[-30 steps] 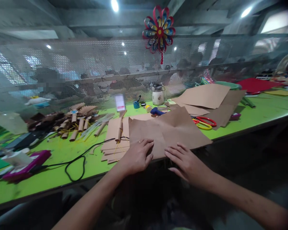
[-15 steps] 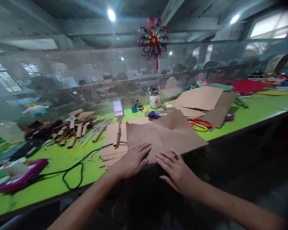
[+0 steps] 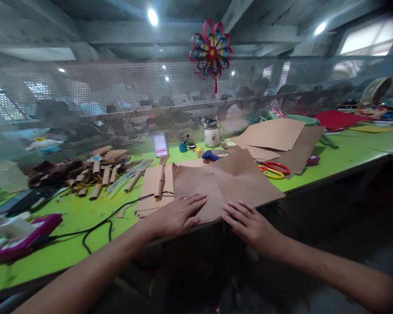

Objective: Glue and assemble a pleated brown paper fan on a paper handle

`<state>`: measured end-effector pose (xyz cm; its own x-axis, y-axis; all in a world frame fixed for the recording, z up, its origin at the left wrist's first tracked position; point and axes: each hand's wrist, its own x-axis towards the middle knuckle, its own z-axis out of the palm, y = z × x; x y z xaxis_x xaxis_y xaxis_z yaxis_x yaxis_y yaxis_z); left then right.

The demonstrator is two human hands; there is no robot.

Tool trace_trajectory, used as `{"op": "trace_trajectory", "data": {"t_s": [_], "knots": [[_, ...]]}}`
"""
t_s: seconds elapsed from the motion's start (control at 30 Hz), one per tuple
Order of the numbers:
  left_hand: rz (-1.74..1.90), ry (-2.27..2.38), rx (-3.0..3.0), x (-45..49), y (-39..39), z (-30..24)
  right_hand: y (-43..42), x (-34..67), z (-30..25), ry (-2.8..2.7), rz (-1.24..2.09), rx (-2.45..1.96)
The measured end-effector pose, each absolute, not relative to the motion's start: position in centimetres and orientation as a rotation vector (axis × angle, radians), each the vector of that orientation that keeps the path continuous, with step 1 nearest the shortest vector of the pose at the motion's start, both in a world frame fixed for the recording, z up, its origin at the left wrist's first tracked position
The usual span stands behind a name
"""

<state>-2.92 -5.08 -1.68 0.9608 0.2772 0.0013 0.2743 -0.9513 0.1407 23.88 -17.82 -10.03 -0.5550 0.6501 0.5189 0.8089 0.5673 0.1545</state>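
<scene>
A large creased sheet of brown paper [image 3: 229, 179] lies at the near edge of the green table [image 3: 85, 209]. My left hand [image 3: 178, 213] rests flat on its near left part, fingers stretched out and together. My right hand [image 3: 249, 222] lies at the sheet's near edge, fingers spread, fingertips on the paper. Neither hand holds anything. A stack of smaller brown sheets [image 3: 153, 187] with a rolled paper tube sits just left of the big sheet.
Red and yellow scissors [image 3: 273, 169] lie right of the sheet, more brown paper [image 3: 275, 135] behind. Rolled paper tubes [image 3: 94, 174] are heaped at the left. A black cable [image 3: 98, 226], a magenta tool [image 3: 26, 237], a white jar [image 3: 211, 133], a mesh screen [image 3: 118, 100] behind.
Both hands slid slightly along the near edge of the sheet, staying flat on it. The camera view shifted a little; the paper has not visibly moved.
</scene>
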Motion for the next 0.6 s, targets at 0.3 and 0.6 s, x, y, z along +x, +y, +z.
{"op": "trace_trajectory", "data": {"t_s": [0.3,0.6], "knots": [[0.12,0.505,2.918,-2.9,-5.1,-1.6,-20.1,30.8,-8.6,-1.954,-0.491,-1.488],[0.209,0.607,2.874,-2.4,-4.8,-1.7,-11.0,41.6,-3.9,-1.699,-0.217,-1.874]]}}
